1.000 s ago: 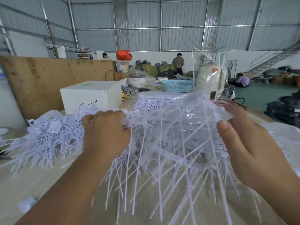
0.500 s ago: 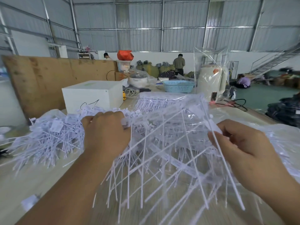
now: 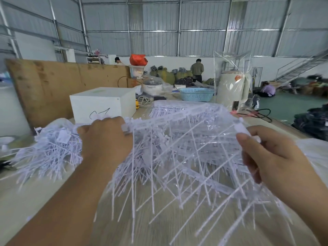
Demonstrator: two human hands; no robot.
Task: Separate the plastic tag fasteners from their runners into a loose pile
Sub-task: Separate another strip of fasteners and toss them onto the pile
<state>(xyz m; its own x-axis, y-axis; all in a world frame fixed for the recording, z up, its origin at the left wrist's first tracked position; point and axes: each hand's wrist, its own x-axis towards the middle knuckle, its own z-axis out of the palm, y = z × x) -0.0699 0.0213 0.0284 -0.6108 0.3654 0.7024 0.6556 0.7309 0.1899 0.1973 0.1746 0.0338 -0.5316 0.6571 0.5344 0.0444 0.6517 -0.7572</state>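
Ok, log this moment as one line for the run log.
left hand: grips fastener bunch | right hand: pinches its far end | loose pile: left on table

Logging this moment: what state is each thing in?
left hand: grips one end of the fastener bunch
right hand: pinches the other end
fastener bunch: held up, still on runners
loose pile: heaped on table
blue basket: upright
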